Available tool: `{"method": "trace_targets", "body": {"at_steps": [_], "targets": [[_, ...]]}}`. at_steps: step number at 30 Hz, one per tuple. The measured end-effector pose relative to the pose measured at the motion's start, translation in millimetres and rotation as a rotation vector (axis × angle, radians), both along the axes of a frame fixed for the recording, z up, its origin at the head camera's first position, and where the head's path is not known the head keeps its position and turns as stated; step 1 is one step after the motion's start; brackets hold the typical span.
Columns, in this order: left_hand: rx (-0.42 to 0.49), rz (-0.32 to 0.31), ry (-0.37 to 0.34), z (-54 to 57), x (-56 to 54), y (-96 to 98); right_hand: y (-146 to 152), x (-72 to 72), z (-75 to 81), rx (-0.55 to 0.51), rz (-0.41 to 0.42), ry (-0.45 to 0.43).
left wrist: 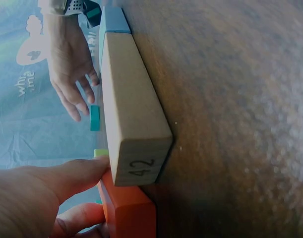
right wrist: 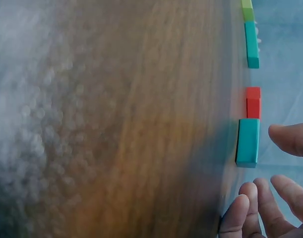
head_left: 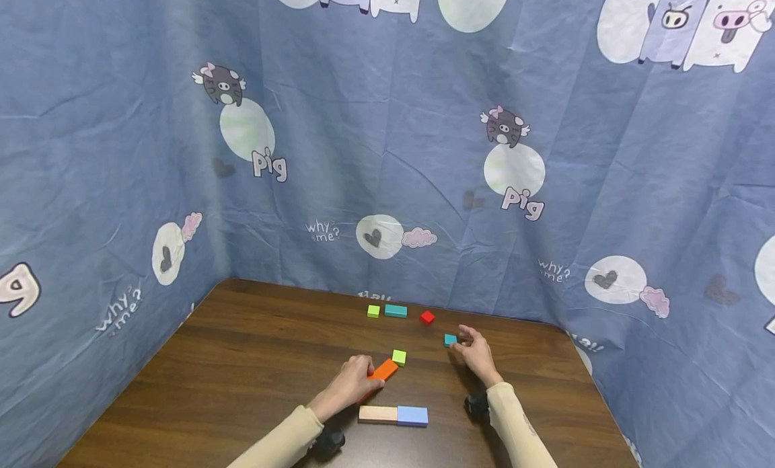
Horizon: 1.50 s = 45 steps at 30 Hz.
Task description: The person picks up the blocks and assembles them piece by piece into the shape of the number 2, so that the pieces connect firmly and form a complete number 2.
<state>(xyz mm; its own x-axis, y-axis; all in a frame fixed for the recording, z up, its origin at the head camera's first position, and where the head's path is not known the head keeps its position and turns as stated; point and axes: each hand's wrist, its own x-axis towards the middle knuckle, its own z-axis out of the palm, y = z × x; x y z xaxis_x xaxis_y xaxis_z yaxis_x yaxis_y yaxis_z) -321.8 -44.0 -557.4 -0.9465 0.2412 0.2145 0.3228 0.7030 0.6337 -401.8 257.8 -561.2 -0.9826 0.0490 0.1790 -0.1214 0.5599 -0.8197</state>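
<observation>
My left hand (head_left: pixel 351 385) pinches a long orange block (head_left: pixel 385 369) between thumb and fingers on the table. A lime green cube (head_left: pixel 399 358) sits at that block's far end. Close by, nearer me, a bare wood block (head_left: pixel 378 415), marked 42 in the left wrist view, lies end to end with a light blue block (head_left: pixel 413 416). Over at the right, my right hand (head_left: pixel 477 358) holds nothing; its thumb and fingers are spread beside a small teal block (right wrist: pixel 248 143), with a gap to it in the right wrist view.
Toward the table's back edge lie another lime green cube (head_left: pixel 373 311), a longer teal block (head_left: pixel 396 310) and a red cube (head_left: pixel 427 317). Blue patterned cloth (head_left: pixel 387 152) hangs behind and along the sides of the brown wooden table (head_left: pixel 242 360).
</observation>
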Motion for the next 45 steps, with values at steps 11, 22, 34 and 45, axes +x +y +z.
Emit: {"method": "trace_targets", "body": {"at_steps": [11, 22, 34, 45], "targets": [[0.011, -0.007, 0.005, -1.8, 3.0, 0.4, -2.0, 1.2, -0.8, 0.011, 0.005, -0.053], [0.007, -0.007, -0.004, -0.3, 0.5, 1.2, -3.0, 0.1, -2.0, 0.024, -0.025, -0.091], [0.01, -0.003, -0.016, 0.5, 0.0, -0.5, -6.1, 2.0, 0.2, 0.039, -0.01, -0.095], [0.008, -0.001, -0.017, 0.4, 0.4, 0.1, -8.5, 2.6, -1.0, 0.065, 0.006, -0.057]]}}
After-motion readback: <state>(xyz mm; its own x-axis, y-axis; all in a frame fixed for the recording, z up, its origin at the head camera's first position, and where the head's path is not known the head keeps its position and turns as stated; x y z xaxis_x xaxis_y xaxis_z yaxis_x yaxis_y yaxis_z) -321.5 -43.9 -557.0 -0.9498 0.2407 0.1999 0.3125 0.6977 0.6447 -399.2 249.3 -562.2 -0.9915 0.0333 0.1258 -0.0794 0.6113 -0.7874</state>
